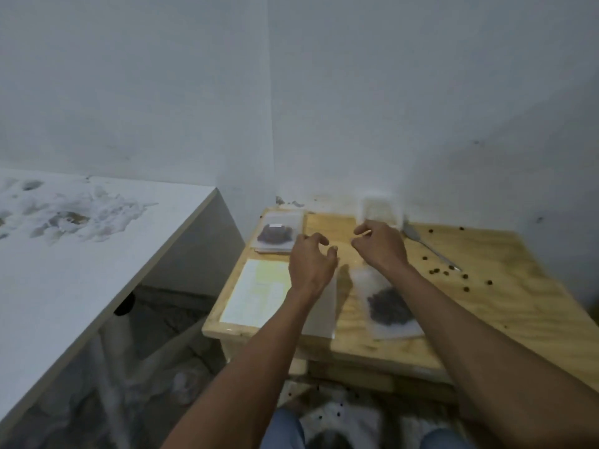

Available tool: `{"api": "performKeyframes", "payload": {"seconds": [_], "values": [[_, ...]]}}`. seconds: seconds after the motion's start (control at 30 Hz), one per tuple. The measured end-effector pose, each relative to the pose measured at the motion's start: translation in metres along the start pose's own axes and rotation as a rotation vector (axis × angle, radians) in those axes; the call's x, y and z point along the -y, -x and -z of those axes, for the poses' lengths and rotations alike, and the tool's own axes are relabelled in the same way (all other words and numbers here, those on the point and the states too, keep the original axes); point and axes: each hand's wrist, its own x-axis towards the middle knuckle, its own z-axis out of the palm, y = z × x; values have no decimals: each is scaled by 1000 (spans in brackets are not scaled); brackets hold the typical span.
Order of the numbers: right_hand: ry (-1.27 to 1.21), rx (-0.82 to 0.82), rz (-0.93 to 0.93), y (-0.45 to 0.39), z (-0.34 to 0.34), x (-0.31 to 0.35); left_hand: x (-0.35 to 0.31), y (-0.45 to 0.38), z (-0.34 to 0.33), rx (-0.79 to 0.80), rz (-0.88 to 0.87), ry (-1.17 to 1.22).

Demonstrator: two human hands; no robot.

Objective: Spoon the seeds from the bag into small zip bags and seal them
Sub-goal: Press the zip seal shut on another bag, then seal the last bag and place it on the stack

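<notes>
While both hands (343,251) hover loosely curled, holding nothing, it looks between bags: seed bag (389,306) lies under the right wrist, spoon (428,247) beside. Next, probably grab 1 empty zip bag (379,210).

Bare room, likely home corner: scuffed white walls (389,92), small wooden table (486,319), white desk (97,254).

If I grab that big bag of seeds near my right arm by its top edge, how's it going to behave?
The seed bag will probably be floppy: it is thin clear plastic lying flat on the table. The dark seeds sit heaped at its near end, so that end would likely sag. If its mouth is open, seeds may spill; loose seeds already dot the table.
</notes>
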Motion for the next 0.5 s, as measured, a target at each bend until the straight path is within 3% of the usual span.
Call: {"api": "performKeyframes", "payload": {"seconds": [0.13,0.27,0.5], "values": [[103,-4,-58,31,31,-35,-25,38,-13,116,43,-29],[250,101,-131,56,37,-58,-41,68,-19,243,80,-26],[182,39,-143,70,35,-69,-49,81,-30,188,203,111]]}}
